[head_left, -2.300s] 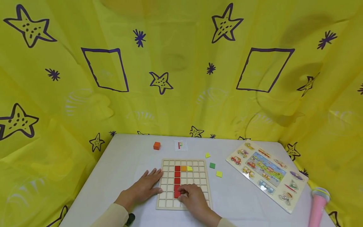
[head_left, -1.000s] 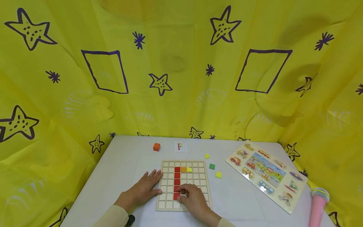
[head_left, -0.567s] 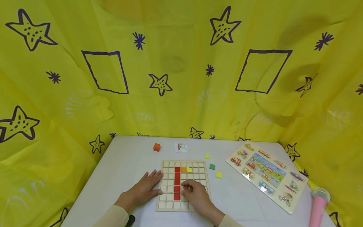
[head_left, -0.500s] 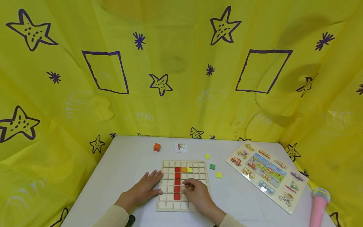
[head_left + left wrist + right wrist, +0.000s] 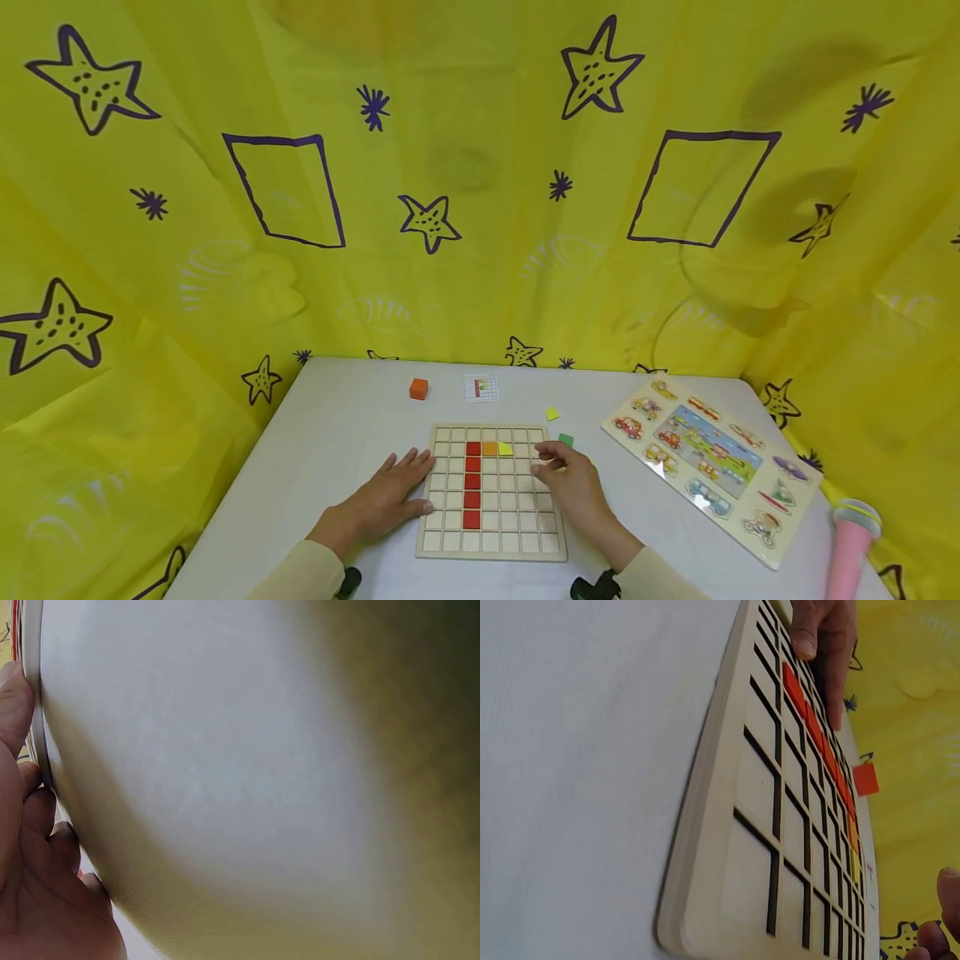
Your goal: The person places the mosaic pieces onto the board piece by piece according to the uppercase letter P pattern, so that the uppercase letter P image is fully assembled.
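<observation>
A wooden grid board [image 5: 517, 546] lies on the table. Several red tiles [image 5: 472, 482] form a column in its cells, with an orange tile [image 5: 490, 448] and a yellow tile [image 5: 506, 449] to the right of the top one. My left hand [image 5: 382, 500] rests with spread fingers against the board's left edge; thumb and fingertips touch it in the left wrist view. Over the right edge hovers my right hand [image 5: 577, 487], fingers loosely bent, nothing visible between them. Just beyond it sits a green tile [image 5: 566, 439], partly covered. Another yellow tile is almost wholly hidden behind this hand.
Behind the board are an orange cube [image 5: 418, 389], a small pattern card [image 5: 482, 388] and a loose yellow piece [image 5: 552, 413]. A vehicle picture puzzle [image 5: 712, 467] lies at right, near a pink microphone [image 5: 851, 546]. A yellow curtain [image 5: 480, 292] surrounds the table.
My right hand has left the lowest red tiles and moved right and away from me to the board's right edge, now covering part of the loose tiles. The left hand stays put.
</observation>
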{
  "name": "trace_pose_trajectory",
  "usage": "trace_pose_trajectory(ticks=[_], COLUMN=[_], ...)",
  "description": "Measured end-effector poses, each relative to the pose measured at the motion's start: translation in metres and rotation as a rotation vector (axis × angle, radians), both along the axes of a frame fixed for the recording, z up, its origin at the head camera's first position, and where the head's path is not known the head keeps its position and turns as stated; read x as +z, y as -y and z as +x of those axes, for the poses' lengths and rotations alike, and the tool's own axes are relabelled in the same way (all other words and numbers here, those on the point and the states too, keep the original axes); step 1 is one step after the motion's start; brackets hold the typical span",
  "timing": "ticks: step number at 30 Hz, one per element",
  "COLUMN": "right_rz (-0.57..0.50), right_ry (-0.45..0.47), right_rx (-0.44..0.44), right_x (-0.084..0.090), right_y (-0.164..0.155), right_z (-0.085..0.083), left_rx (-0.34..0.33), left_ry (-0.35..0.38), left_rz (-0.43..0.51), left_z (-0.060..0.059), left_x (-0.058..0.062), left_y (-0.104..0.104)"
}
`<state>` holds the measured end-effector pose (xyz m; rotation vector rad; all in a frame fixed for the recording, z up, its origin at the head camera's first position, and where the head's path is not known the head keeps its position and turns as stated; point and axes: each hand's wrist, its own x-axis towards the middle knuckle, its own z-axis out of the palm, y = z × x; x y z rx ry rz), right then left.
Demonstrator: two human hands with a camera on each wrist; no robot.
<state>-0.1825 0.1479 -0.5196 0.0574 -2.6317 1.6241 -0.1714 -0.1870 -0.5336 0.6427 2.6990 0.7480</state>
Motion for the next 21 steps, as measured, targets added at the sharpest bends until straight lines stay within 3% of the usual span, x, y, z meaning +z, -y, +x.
trace_pose_trajectory(ticks=[8, 21], right_rz=[0.094, 0.124], right_ry=[0.022, 0.042], right_rx=[-0.083, -0.052], right_x=[-0.001, -0.018], right_y=[-0.036, -0.055], right_z=[-0.023, -0.048], left_rx=[-0.004, 0.009], left_ry=[-0.006, 0.006], left_rz=[0.008, 0.008], left_z=[-0.002, -0.001], left_x=[0.0, -0.002], left_y=[0.001, 0.001])
